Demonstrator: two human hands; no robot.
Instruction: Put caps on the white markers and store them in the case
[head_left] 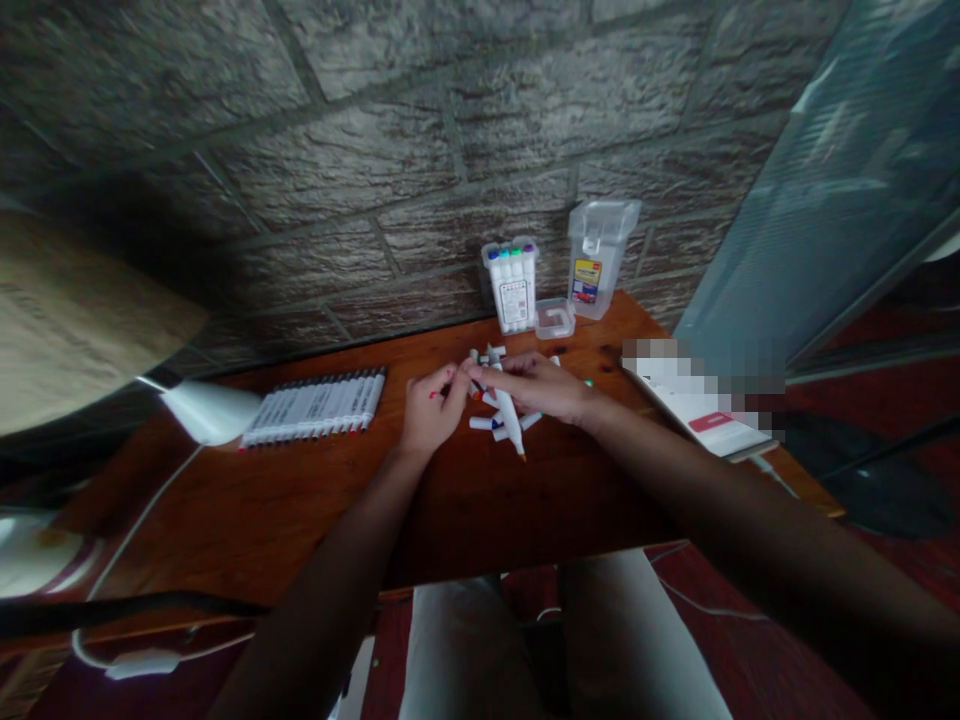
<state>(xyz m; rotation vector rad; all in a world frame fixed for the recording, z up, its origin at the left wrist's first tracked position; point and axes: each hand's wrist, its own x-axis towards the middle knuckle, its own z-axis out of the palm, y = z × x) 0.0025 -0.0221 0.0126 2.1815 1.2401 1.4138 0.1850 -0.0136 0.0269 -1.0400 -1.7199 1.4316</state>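
A loose heap of white markers (504,415) lies on the wooden table (315,500). My right hand (536,385) rests over the heap with fingers closed round a white marker (511,425) whose tip points toward me. My left hand (429,405) meets it from the left, fingers pinched on something small and red that I cannot make out. The two hands touch at the fingertips.
A row of markers (315,408) lies flat at the left. An open clear case of upright markers (511,285), a small clear lid (555,318) and a taller clear case (598,255) stand by the stone wall. A booklet (705,410) lies at the right edge; a white lamp (210,412) at the left.
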